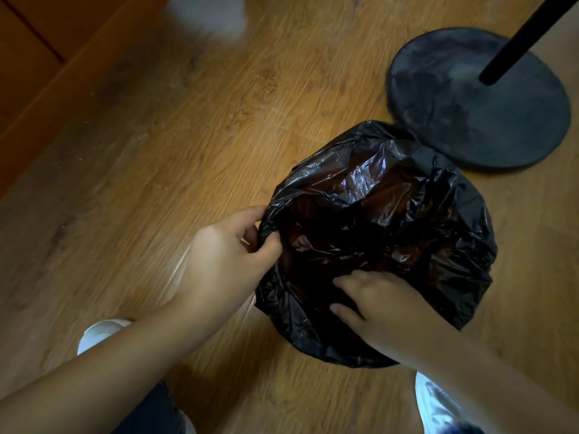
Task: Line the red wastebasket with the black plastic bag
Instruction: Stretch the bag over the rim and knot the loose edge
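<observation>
Two hands work at a black bag (438,220) on a wood-plank floor (156,151). A round black stand base (501,120) with its pole (526,36) lies just beside the bag, at upper right; a blurred white object (208,14) sits at top. White shoes (100,335) show at the lower edge. The bag is glossy and crumpled, spread open over the wastebasket (391,189), whose dark red shows dimly through the film inside. The left hand (219,261) pinches the bag's left rim, thumb and fingers closed on the plastic. The right hand (379,305) rests on the near rim, fingers spread into the opening, gripping nothing visible.
</observation>
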### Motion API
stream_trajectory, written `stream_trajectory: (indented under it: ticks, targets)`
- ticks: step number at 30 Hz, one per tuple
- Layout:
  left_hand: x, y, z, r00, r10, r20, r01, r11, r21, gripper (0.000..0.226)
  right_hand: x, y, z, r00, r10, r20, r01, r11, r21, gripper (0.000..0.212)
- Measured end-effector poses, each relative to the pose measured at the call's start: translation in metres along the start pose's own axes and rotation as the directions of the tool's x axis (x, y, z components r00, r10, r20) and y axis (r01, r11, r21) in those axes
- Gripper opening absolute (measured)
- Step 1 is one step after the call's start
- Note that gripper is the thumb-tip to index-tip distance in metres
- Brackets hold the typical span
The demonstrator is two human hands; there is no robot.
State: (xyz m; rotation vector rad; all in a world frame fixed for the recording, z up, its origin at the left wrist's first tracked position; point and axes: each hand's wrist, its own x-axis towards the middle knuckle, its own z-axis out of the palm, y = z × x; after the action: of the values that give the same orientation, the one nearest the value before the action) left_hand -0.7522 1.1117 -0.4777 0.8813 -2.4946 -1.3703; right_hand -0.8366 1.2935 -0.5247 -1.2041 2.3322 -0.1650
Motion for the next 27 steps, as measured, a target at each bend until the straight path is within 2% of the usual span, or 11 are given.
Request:
stream_trajectory:
  ticks: [2, 3, 6, 8, 10, 17, 20, 22, 24, 25, 27]
  targets:
    - [0.001, 0.0, 0.0, 1.0, 0.016, 0.01, -0.017, 1.0, 0.006, 0.022, 0.0, -0.011, -0.001, 0.96, -0.07, -0.271, 0.073, 0.997, 0.002, 0.038]
    - [0.001, 0.001, 0.0, 0.999, 0.029, 0.018, -0.029, 1.0, 0.004, 0.022, 0.005, -0.016, -0.001, 0.951, -0.085, -0.298, 0.082, 0.996, -0.024, 0.045]
    - [0.002, 0.004, 0.002, 0.998, 0.04, 0.039, -0.04, 0.999, -0.012, 0.019, 0.024, -0.019, 0.01, 1.0, -0.024, -0.018, 0.023, 0.997, -0.079, 0.066]
    - [0.004, 0.001, 0.002, 0.999, 0.025, 0.048, -0.023, 0.999, -0.025, 0.017, 0.038, -0.008, 0.023, 0.971, 0.088, 0.223, -0.068, 0.993, -0.094, 0.067]
    - [0.005, -0.002, 0.002, 0.999, 0.025, 0.048, -0.024, 0.999, -0.025, 0.022, 0.047, -0.001, 0.03, 0.928, 0.141, 0.346, -0.106, 0.988, -0.116, 0.066]
    - [0.028, -0.009, -0.005, 0.999, 0.021, -0.028, -0.018, 0.996, 0.091, 0.019, 0.038, -0.017, -0.001, 0.955, 0.027, 0.296, -0.028, 1.0, 0.0, 0.051]
    - [0.044, -0.011, -0.009, 0.998, -0.009, -0.055, 0.017, 0.99, 0.14, 0.037, 0.028, -0.024, -0.028, 0.981, -0.011, 0.193, -0.026, 0.982, 0.187, 0.049]
    - [0.047, -0.011, -0.009, 0.997, -0.05, -0.059, 0.055, 0.995, 0.082, 0.039, 0.023, -0.025, -0.047, 0.99, -0.046, 0.132, 0.003, 0.951, 0.308, 0.062]
    - [0.043, -0.013, -0.009, 0.997, -0.07, -0.033, 0.07, 0.998, 0.003, 0.036, 0.016, -0.024, -0.061, 0.984, -0.092, 0.154, 0.026, 0.922, 0.387, 0.079]
    - [0.038, -0.014, -0.008, 0.997, -0.079, -0.007, 0.079, 0.996, -0.052, 0.035, 0.013, -0.023, -0.063, 0.979, -0.121, 0.167, 0.047, 0.92, 0.389, 0.08]
    - [0.029, -0.017, -0.008, 0.994, -0.095, 0.045, 0.1, 0.986, -0.13, 0.039, 0.008, -0.021, -0.058, 0.975, -0.176, 0.139, 0.12, 0.933, 0.339, 0.068]
